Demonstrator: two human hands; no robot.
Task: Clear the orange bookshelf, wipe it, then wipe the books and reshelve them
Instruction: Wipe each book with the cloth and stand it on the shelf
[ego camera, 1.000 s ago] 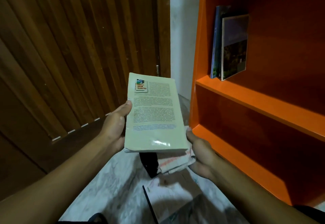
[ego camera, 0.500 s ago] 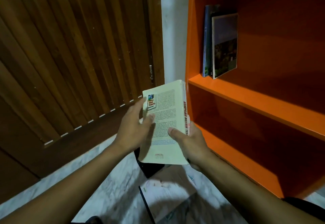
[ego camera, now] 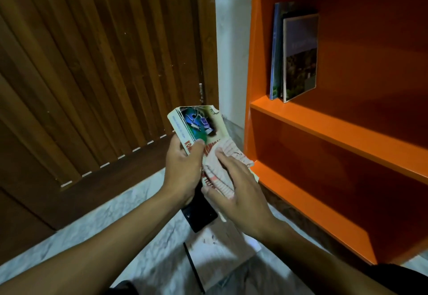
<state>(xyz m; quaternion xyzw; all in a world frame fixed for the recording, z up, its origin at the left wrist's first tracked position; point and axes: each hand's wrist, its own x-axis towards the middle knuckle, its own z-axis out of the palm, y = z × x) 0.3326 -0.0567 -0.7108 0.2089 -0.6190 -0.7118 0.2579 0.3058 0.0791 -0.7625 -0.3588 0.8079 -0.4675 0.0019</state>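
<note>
Door (ego camera: 92, 74) panelling fills the left; bare floor (ego camera: 143, 202) runs along its foot. Left hand (ego camera: 183, 169) grips the book (ego camera: 196, 125) by its spine edge, cover up. Right hand (ego camera: 238, 192), fingers fairly straight, presses a striped cloth (ego camera: 222, 155) onto the cover, hiding the title. Shelf (ego camera: 335, 137) edges stand just right, two books (ego camera: 294, 53) upright above.
</note>
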